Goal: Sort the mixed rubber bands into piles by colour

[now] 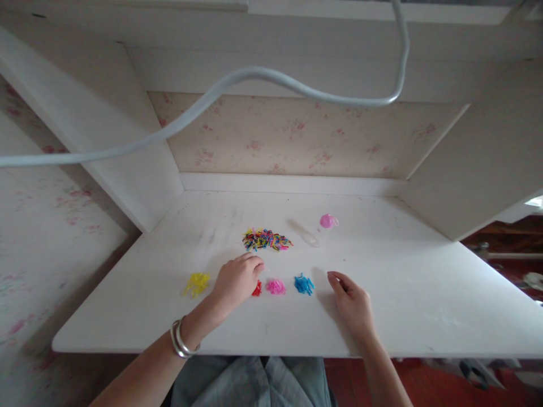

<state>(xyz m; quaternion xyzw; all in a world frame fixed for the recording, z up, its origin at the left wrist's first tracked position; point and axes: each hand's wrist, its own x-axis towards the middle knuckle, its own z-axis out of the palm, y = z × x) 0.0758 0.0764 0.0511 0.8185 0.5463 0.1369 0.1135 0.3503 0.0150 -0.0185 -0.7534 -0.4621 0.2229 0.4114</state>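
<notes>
My left hand (pixel 238 276) is between the mixed heap and the row of sorted piles, fingers bent together at the tips; whatever they pinch is hidden. Beneath it lies a partly covered red pile (pixel 257 289) of small rubber bands. My right hand (pixel 351 302) is at the right of the row, thumb and fingertips closed, with nothing I can make out in them. Small rubber bands also form a yellow pile (pixel 197 284), a pink pile (pixel 275 286) and a blue pile (pixel 304 284). Beyond them is a multicoloured heap of rubber bands (pixel 266 239).
A clear plastic container (pixel 309 237) lies right of the heap, near a round pink item (pixel 327 220) with a loop. The white desk (pixel 407 305) has side panels and a raised back strip. A white cable (pixel 271 73) crosses above.
</notes>
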